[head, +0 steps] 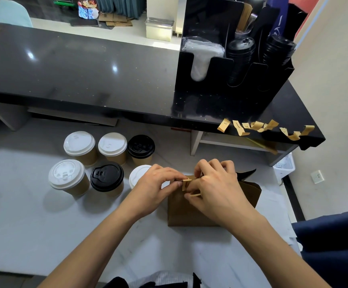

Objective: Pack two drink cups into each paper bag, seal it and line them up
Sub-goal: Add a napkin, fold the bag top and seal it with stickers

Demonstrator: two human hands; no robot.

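A brown paper bag [181, 213] stands on the white counter [33, 235], its top folded closed. My left hand [156, 183] pinches the folded top from the left. My right hand [214, 183] pinches a tan sticker strip [186, 183] at the fold, with the bag's paper handle under its fingers. Left of the bag stand several kraft drink cups: white-lidded ones [79, 144] [112, 145] [66, 175], black-lidded ones [140, 147] [107, 177], and one white lid [137, 175] half hidden behind my left hand. What is inside the bag is hidden.
Several tan sticker strips [258, 126] hang along the edge of the raised black counter [85, 69]. A black organizer [231, 65] with stacked lids stands on it at the right. A dark blue cloth [335, 246] lies at the right edge.
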